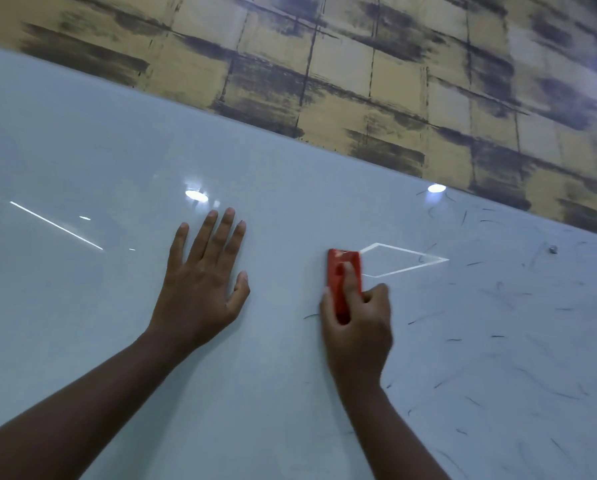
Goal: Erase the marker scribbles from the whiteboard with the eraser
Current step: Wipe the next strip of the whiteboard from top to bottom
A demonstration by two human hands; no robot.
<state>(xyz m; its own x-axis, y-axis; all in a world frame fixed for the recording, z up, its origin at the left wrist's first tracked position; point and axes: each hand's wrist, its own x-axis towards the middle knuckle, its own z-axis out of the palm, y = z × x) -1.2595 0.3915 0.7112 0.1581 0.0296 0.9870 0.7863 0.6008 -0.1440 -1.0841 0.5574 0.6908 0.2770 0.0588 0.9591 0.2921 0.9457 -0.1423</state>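
Whiteboard (117, 140) under tiled wall (394, 64) — right hand's (359, 327) fingers grip eraser (342, 271), left hand (200, 282) flat.

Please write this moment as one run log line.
left hand: flat on white glossy whiteboard | right hand: holds red rectangular eraser | dark marker scribbles: remain right

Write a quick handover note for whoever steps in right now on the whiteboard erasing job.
Left hand: open, flat on the whiteboard, bracing.
Right hand: grips the red eraser, pressed to the board near the middle.
Done: the board left of the eraser looks clean.
Left: thin marker scribbles scattered over the right part, plus short strokes close by the eraser.
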